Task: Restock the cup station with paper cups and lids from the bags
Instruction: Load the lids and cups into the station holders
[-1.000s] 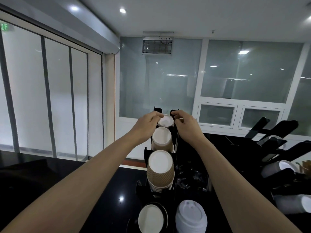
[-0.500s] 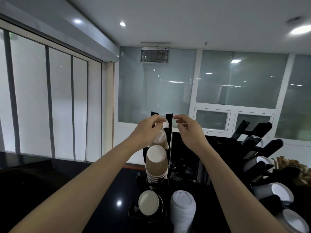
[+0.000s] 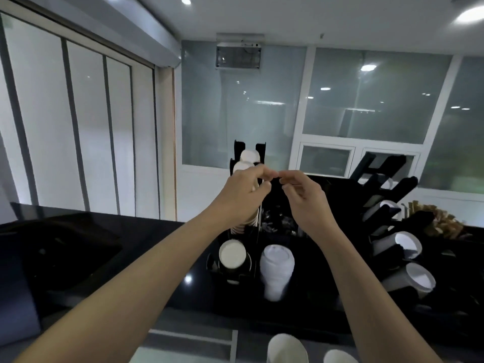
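Head view, single frame. Both hands are raised in front of the black cup rack (image 3: pixel 262 153) standing toward the far edge of the dark tabletop (image 3: pixel 146 247). The left hand (image 3: pixel 242 195) is seen with fingers curled, fingertips close against the small paper cups (image 3: pixel 247 159) in the rack's upper slots; whether a cup is actually pinched cannot be told, as the contact is hidden by the fingers and blurred. The right hand (image 3: pixel 305 197) is seen with thumb and forefinger drawn together as in a pinch; nothing is visible between them, so its grip is recorded as undetermined. The fingertips of the two hands are nearly touching. Lower in the rack, a stack of white lids (image 3: pixel 276 268) and an open white cup (image 3: pixel 231 255) are noted, side by side, the cup to the left. More cups (image 3: pixel 286 347) are seen at the near edge, below the right forearm. A second rack with larger cups (image 3: pixel 404 244) stands at the right. Key relation: the small cups lie just beyond and slightly above the left hand, long axis tilted up and away along the rack; the left hand is judged the nearer.
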Action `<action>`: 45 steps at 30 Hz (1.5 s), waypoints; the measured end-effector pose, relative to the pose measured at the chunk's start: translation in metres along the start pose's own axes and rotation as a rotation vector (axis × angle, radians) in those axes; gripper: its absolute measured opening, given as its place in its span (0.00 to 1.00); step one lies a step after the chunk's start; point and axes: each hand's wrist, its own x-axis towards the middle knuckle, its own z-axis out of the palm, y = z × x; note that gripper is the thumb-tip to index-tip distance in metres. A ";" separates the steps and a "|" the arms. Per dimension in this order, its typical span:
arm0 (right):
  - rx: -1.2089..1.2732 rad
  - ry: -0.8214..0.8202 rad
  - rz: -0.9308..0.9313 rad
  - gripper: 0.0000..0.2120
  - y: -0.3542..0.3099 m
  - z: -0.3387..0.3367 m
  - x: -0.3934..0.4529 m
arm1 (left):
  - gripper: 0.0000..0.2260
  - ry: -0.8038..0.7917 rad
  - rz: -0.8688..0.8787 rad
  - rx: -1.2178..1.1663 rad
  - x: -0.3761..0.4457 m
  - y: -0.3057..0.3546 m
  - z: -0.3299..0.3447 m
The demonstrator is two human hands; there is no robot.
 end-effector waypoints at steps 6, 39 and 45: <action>0.017 0.007 0.031 0.14 0.008 -0.004 -0.050 | 0.13 -0.025 0.032 -0.013 -0.037 0.012 0.010; -0.080 0.218 0.445 0.17 0.056 -0.093 -0.329 | 0.13 -0.360 -0.195 -0.286 -0.269 -0.010 0.147; -0.116 0.263 0.523 0.17 0.069 -0.110 -0.361 | 0.13 -0.438 -0.247 -0.302 -0.303 -0.024 0.184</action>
